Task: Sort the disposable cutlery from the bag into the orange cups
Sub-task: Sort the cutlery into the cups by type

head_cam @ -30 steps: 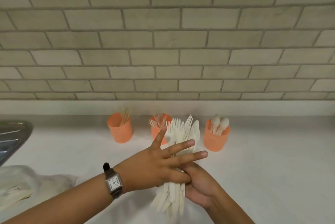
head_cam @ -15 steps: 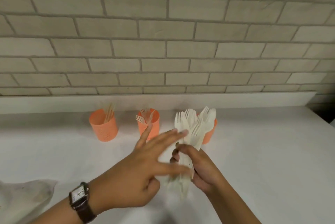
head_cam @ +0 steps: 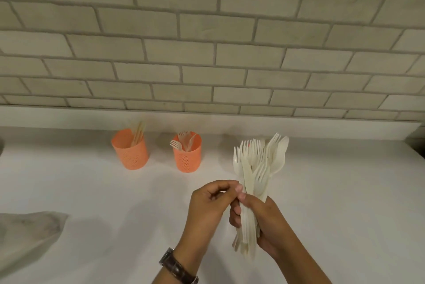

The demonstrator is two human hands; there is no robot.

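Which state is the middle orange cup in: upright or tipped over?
Upright. The middle cup stands on its base on the counter, its open rim up, with forks sticking out of the top.

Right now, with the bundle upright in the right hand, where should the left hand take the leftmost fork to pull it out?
Probably by its bare neck, just above the right hand, coming from the bundle's left. That fork stands at the outer left edge, tines up, with nothing beside it there, and the left hand already has thumb and fingertips pinched at that spot. Then draw it upward along its length.
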